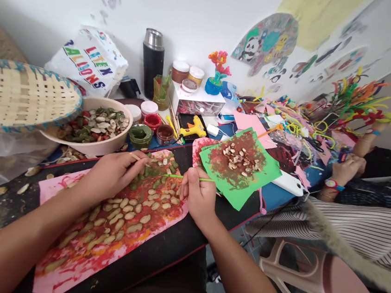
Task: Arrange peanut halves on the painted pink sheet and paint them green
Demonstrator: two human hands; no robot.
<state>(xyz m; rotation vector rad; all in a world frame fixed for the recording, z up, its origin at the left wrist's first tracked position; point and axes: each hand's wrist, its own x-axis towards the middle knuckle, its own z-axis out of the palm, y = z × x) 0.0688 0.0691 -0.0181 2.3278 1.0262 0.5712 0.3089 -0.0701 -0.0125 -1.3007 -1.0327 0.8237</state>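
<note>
A pink sheet (pixel 64 268) smeared with red paint lies in front of me, covered with rows of glued peanut shells (pixel 122 213), some painted green near the top. My left hand (pixel 112 172) rests on the sheet's upper part, fingers pinched round a thin wooden stick whose tip points right. My right hand (pixel 199 196) is closed on a slim green paintbrush (pixel 174 176), whose tip touches the green shells between my hands.
A bowl (pixel 92 147) of painted shells and a woven basket (pixel 18 100) stand at left. Paint pots (pixel 140 136), a yellow glue gun (pixel 193 128) and a flask (pixel 152 62) sit behind. A green sheet (pixel 244 179) with shells lies right. Another person's hands (pixel 345 169) work at right.
</note>
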